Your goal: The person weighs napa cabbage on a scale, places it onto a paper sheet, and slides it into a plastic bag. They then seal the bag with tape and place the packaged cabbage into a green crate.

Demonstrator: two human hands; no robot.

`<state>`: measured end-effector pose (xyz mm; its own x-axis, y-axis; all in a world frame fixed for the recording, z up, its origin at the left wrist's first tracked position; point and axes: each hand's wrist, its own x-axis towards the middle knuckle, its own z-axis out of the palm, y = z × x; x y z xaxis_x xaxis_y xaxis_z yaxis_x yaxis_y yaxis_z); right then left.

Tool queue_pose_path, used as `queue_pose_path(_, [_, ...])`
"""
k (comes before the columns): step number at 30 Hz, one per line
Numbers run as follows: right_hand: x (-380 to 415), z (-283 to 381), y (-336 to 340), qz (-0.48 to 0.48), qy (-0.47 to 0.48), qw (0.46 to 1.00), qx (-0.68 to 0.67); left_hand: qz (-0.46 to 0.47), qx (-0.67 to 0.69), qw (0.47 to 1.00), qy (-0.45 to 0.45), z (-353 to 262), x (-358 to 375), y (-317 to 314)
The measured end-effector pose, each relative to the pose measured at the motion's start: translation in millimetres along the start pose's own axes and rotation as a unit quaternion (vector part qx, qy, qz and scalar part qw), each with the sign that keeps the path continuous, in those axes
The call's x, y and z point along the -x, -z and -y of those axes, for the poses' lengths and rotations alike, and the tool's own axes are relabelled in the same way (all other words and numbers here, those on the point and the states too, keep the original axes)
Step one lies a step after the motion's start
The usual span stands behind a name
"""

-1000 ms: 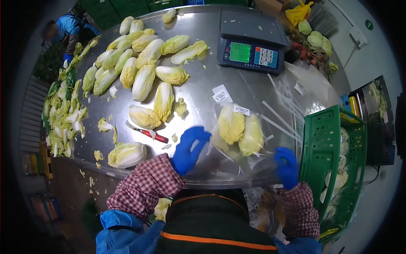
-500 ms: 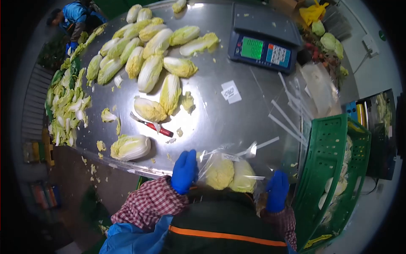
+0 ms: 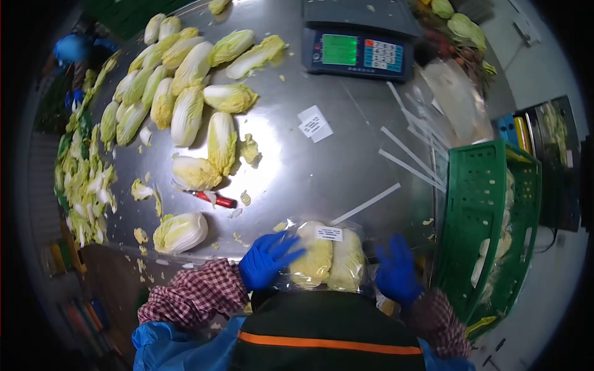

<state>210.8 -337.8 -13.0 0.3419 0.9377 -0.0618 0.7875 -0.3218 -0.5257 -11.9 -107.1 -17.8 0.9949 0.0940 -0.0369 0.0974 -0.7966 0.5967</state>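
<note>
Two cabbages in a clear plastic bag (image 3: 329, 260) lie at the table's near edge, with a white printed label on top. My left hand (image 3: 267, 261), in a blue glove, is at the bag's left side with its fingers spread, gripping nothing. My right hand (image 3: 397, 269), also blue-gloved, is to the right of the bag, fingers apart and empty. A single cabbage (image 3: 180, 233) lies left of my left hand, and a red-handled knife (image 3: 215, 199) lies beyond it, partly covered by a leaf scrap.
Several cabbages (image 3: 187, 115) are piled at the back left beside trimmed leaves (image 3: 83, 191). A scale (image 3: 359, 52) stands at the back, with labels (image 3: 315, 123) before it. Clear strips (image 3: 411, 157) lie near a green crate (image 3: 473, 229) at right. Another person (image 3: 73, 49) is at far left.
The bag's loose plastic now lies flatter around the cabbages, and its label faces up more clearly. My hands' fingers have spread. The camera view has shifted, moving the table contents left in the picture.
</note>
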Motion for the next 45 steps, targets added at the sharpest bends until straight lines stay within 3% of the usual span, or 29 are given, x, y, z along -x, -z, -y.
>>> queue_pose_path(1, [-5.6, -11.9, -5.7, 0.064, 0.08, 0.995, -0.018, 0.085, -0.057, 0.989, -0.11, 5.1, -5.0, 2.1])
queue_pose_path(2, [-22.2, -7.1, 5.5, 0.05, 0.078, 0.996, -0.009, 0.094, -0.048, 0.988, -0.11, 9.3, -5.7, -1.7])
queue_pose_path(4, [-51.8, 17.3, 24.6, 0.067, 0.246, 0.951, 0.178, 0.095, -0.035, 0.987, -0.122, 13.6, -8.9, 1.1])
queue_pose_path(5, [-47.8, 13.1, 22.6, 0.063, 0.244, 0.952, 0.176, 0.104, -0.013, 0.987, -0.124, 14.1, -7.1, 2.2])
queue_pose_path(7, [-28.9, -1.3, 13.8, 0.066, 0.227, 0.971, 0.032, 0.121, -0.026, 0.985, -0.12, 14.8, -2.4, 0.5])
queue_pose_path(9, [7.5, -11.9, 6.4, 0.068, 0.199, 0.978, -0.004, 0.083, -0.061, 0.986, -0.13, 14.8, 1.7, -10.8])
queue_pose_path(11, [35.5, -9.7, -5.5, 0.052, 0.068, 0.986, -0.146, 0.063, -0.03, 0.99, -0.122, 13.5, 1.6, -17.2])
queue_pose_path(12, [35.8, -9.6, -6.6, 0.054, 0.068, 0.985, -0.147, 0.04, -0.005, 0.992, -0.119, 13.5, 0.3, -19.3])
queue_pose_path(14, [32.2, -3.7, -8.0, 0.175, -0.122, 0.894, -0.394, 0.023, 0.005, 0.993, -0.112, 12.0, -0.4, -23.8])
queue_pose_path(15, [35.1, -10.4, -24.2, 0.168, -0.122, 0.895, -0.394, 0.005, 0.013, 0.994, -0.11, 11.0, -3.1, -24.7])
queue_pose_path(17, [39.1, -35.1, -63.8, 0.096, 0.013, 0.936, -0.339, -0.041, 0.147, 0.986, -0.072, 4.5, -11.5, -27.3])
queue_pose_path(18, [29.8, -28.3, -52.7, 0.074, -0.002, 0.965, -0.253, -0.085, 0.142, 0.984, -0.064, -0.6, -20.3, -26.9])
queue_pose_path(19, [18.1, -14.8, -43.7, 0.051, -0.031, 0.985, -0.162, 0.038, 0.448, 0.868, 0.209, 20.0, -21.7, -54.3])
queue_pose_path(20, [6.9, -7.4, -44.7, -0.016, -0.068, 0.973, -0.222, -0.016, 0.416, 0.898, 0.145, -13.9, -55.5, -16.5])
queue_pose_path(21, [-4.8, -5.2, -45.8, -0.084, -0.096, 0.952, -0.279, -0.118, 0.43, 0.857, 0.258, -18.3, -59.8, -18.4])
queue_pose_path(22, [-13.2, -0.1, -35.9, -0.118, -0.128, 0.886, -0.43, -0.139, 0.373, 0.879, 0.261, -13.7, -75.9, -12.7])
queue_pose_path(23, [-16.9, 9.6, -16.6, -0.15, -0.147, 0.793, -0.572, -0.148, 0.419, 0.847, 0.294, -25.9, -99.1, 7.5])
queue_pose_path(24, [-15.0, 15.9, 9.7, -0.156, -0.179, 0.703, -0.67, -0.129, 0.392, 0.854, 0.315, -54.3, -126.0, 37.4])
queue_pose_path(26, [6.1, 16.3, 73.0, -0.202, -0.207, 0.715, -0.636, -0.044, 0.386, 0.883, 0.263, -96.3, -168.8, 73.4])
queue_pose_path(27, [21.4, 8.3, 103.5, -0.228, -0.23, 0.727, -0.605, -0.041, 0.463, 0.86, 0.212, -137.6, -191.6, 91.7])
queue_pose_path(29, [61.3, -22.9, 159.1, -0.331, -0.188, 0.632, -0.675, -0.003, 0.575, 0.815, 0.069, -176.9, -220.5, 102.0])
queue_pose_path(30, [84.5, -43.9, 174.8, -0.429, -0.199, 0.651, -0.594, -0.015, 0.55, 0.835, -0.021, -185.2, -235.2, 98.5])
queue_pose_path(31, [93.7, -32.4, 215.1, -0.419, -0.104, 0.514, -0.741, -0.028, 0.52, 0.847, -0.106, -187.5, -248.8, 92.9])
queue_pose_path(33, [123.4, -75.1, 246.1, -0.508, -0.097, 0.555, -0.652, -0.088, 0.265, 0.949, -0.144, -178.9, -271.1, 81.2])
queue_pose_path(35, [144.9, -125.5, 251.8, -0.546, -0.108, 0.521, -0.647, -0.135, 0.255, 0.954, -0.08, -152.9, -281.5, 43.9])
queue_pose_path(37, [152.6, -166.0, 229.8, -0.558, -0.119, 0.499, -0.652, -0.131, 0.359, 0.922, 0.062, -113.9, -269.3, -1.4])
queue_pose_path(40, [139.3, -203.6, 177.4, -0.477, -0.162, 0.494, -0.709, -0.148, 0.303, 0.926, 0.172, -82.5, -215.9, -51.5])
queue_pose_path(42, [153.7, -248.7, 129.2, -0.438, -0.194, 0.476, -0.738, -0.18, 0.179, 0.958, 0.137, -63.2, -184.0, -60.8])
queue_pose_path(45, [177.5, -317.3, 83.8, -0.259, -0.191, 0.568, -0.758, -0.219, 0.099, 0.954, 0.178, -35.5, -149.7, -50.9])
